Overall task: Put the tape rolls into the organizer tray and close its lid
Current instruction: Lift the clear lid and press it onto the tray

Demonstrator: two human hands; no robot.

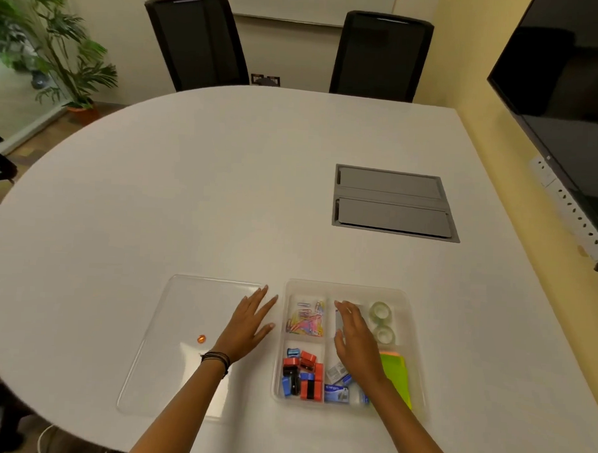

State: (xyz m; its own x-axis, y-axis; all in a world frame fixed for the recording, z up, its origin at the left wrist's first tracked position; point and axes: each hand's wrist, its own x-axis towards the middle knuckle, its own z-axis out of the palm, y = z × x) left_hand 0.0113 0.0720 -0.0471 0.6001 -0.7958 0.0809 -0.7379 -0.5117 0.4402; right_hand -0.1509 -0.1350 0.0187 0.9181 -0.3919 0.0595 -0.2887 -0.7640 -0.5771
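Observation:
A clear organizer tray stands on the white table near its front edge. Two clear tape rolls lie in the tray's far right compartment. The clear lid lies flat on the table to the left of the tray, with a small orange dot on it. My left hand rests flat on the lid's right edge, fingers spread, holding nothing. My right hand hovers open over the tray's middle compartments, just left of the tape rolls.
The tray also holds coloured paper clips, red and blue sharpeners, staple boxes and green sticky notes. A grey cable hatch is set into the table farther back. Two black chairs stand behind; a screen hangs at right.

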